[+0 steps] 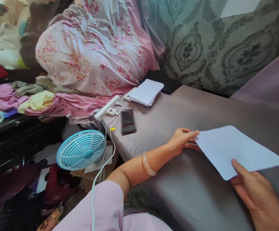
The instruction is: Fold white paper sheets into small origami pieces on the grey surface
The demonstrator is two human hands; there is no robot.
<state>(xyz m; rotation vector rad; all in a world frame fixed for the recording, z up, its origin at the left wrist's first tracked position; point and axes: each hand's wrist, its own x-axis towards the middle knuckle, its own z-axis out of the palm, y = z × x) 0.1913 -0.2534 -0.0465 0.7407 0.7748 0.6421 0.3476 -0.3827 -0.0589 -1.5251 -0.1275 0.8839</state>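
Note:
A blank white sheet of paper is held between my two hands above the grey bedsheet. My left hand pinches its left corner between thumb and fingers. On the near edge, my right hand grips the paper with the thumb on top and the fingers underneath, partly hidden. A pale bangle circles my left forearm. Farther back on the bed lies a stack of white paper, out of reach of both hands.
A white power strip with plugged cables and a dark, blurred-out phone-like object lie along the bed's left side. A blue fan stands below the edge. Floral bedding is heaped behind, by a patterned curtain.

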